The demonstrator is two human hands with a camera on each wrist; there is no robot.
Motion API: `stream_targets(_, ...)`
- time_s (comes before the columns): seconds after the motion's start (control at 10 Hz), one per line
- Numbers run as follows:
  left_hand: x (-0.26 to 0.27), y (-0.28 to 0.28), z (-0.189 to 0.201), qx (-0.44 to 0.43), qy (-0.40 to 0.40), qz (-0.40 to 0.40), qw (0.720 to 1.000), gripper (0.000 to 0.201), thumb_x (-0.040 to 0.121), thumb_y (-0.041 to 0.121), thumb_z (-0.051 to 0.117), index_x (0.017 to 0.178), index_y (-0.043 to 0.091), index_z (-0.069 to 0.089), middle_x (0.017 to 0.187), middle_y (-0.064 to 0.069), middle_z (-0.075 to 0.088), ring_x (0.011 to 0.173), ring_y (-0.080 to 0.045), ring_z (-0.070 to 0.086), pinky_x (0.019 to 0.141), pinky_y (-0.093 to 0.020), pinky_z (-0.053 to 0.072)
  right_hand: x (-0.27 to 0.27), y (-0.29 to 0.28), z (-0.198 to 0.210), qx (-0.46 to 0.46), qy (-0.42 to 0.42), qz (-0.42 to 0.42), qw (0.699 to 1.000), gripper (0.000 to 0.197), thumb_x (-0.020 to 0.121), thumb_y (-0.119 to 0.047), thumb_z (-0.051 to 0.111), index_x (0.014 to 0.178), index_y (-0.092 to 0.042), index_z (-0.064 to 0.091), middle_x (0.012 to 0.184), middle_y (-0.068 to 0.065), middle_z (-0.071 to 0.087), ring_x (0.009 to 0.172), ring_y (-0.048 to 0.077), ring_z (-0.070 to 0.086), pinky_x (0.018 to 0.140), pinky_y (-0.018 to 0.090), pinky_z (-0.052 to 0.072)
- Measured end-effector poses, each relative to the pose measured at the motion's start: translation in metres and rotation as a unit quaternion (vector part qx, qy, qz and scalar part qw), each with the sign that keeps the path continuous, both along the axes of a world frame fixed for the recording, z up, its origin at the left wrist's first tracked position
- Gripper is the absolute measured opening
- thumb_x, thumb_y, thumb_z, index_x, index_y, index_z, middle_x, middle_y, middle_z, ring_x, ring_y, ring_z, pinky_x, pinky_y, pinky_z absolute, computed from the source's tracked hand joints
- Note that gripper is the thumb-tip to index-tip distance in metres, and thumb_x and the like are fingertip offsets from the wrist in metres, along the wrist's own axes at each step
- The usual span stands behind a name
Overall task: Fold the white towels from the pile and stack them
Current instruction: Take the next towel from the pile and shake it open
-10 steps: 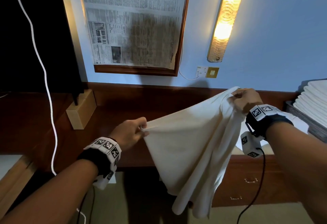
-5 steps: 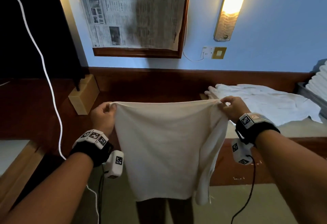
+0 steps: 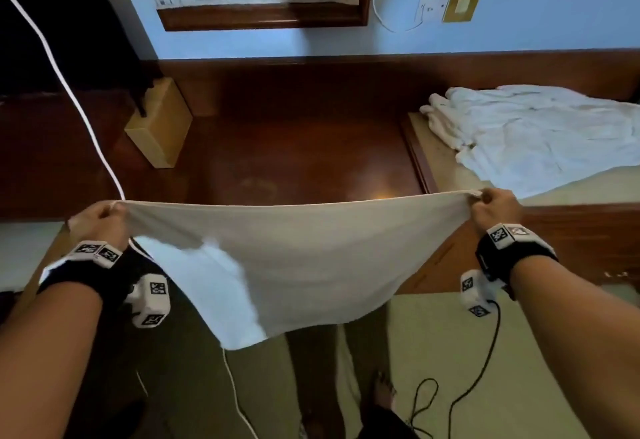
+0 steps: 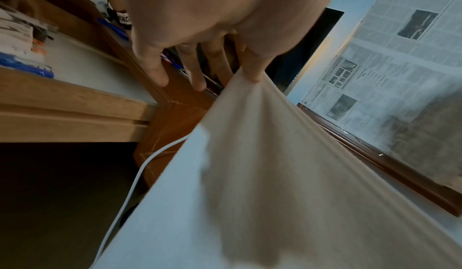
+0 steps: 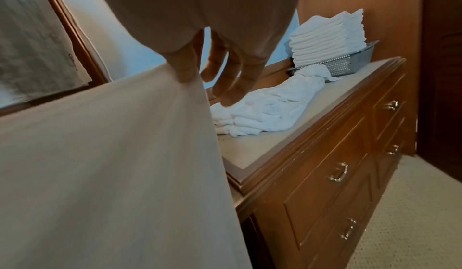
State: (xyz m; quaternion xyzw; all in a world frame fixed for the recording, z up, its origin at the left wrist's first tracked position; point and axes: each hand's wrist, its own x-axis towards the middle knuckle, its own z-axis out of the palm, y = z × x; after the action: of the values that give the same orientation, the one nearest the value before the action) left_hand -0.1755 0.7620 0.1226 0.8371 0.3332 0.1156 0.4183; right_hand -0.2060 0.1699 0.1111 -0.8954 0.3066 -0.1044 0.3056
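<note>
A white towel (image 3: 294, 258) hangs spread wide in the air in front of the dark wooden desk (image 3: 294, 147). My left hand (image 3: 100, 220) pinches its top left corner, and my right hand (image 3: 495, 206) pinches its top right corner. In the left wrist view the thumb pinches the towel (image 4: 275, 174) while the other fingers (image 4: 155, 69) hang loose. The right wrist view shows the same pinch on the towel (image 5: 112, 164). A crumpled pile of white towels (image 3: 533, 133) lies on the dresser top at right. A stack of folded towels (image 5: 327, 38) sits in a grey basket (image 5: 350, 65).
A wooden block (image 3: 159, 123) stands on the desk at left beside a dark screen. A white cable (image 3: 69, 85) runs down past my left hand. The dresser (image 5: 325, 174) has drawers with metal handles. My feet and a black cable (image 3: 460, 400) are on the carpet below.
My hands have drawn apart and lowered, stretching the towel's top edge out wide and flat. The view has tilted down toward the desk.
</note>
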Motion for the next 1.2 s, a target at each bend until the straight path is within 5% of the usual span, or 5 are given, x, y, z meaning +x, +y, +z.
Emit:
stream_targets(0.1,0.013,0.037,-0.024,0.014,0.028,0.015,0.999,0.029,0.081,0.063,0.044,0.098,0.051,0.065,0.093,-0.001,0.072,0.08,-0.028,0.069,0.08,-0.046,0.058,0.009,0.004,0.004,0.013,-0.054,-0.049,0.997,0.033,0.083,-0.014,0.055,0.109,-0.002,0.071,0.108,0.028,0.065,0.103,0.046,0.059,0.087,0.042,0.047)
stream_targets(0.4,0.038,-0.009,-0.021,-0.186,-0.064,0.087,0.977,0.032,0.104,0.035,0.033,0.081,0.028,0.055,0.083,0.001,0.063,0.079,-0.02,0.067,0.08,-0.035,0.055,0.038,0.017,-0.015,0.182,-0.05,-0.154,0.97,0.016,0.074,-0.015,0.053,0.086,-0.019,0.062,0.091,0.012,0.069,0.085,0.035,0.065,0.083,0.044,0.056)
stream_targets(0.6,0.129,0.003,-0.023,-0.346,-0.096,0.145,0.922,0.034,0.107,0.025,0.026,0.102,0.014,0.057,0.077,0.001,0.071,0.059,-0.012,0.069,0.042,-0.026,0.053,0.13,-0.014,-0.052,0.257,-0.13,-0.213,0.934,0.018,0.071,-0.027,0.047,0.074,-0.041,0.058,0.087,0.008,0.07,0.079,0.033,0.07,0.074,0.052,0.06)
stream_targets(1.0,0.371,-0.022,-0.005,-0.344,-0.155,0.094,0.921,0.02,0.108,0.03,0.029,0.112,0.027,0.049,0.096,0.012,0.058,0.081,-0.001,0.063,0.09,-0.026,0.055,0.379,0.008,-0.009,0.297,-0.225,-0.167,0.913,0.015,0.085,-0.02,0.057,0.097,-0.023,0.066,0.092,0.013,0.073,0.075,0.028,0.073,0.067,0.048,0.062)
stream_targets(1.2,0.41,-0.046,-0.096,-0.184,-0.006,-0.068,0.98,0.065,0.093,0.035,0.061,0.152,0.025,0.036,0.142,-0.006,0.056,0.113,-0.019,0.06,0.102,-0.042,0.047,0.41,0.028,-0.102,0.191,-0.012,0.004,0.982,0.052,0.092,-0.027,0.064,0.141,-0.019,0.048,0.13,0.009,0.061,0.11,0.02,0.059,0.093,0.03,0.045)
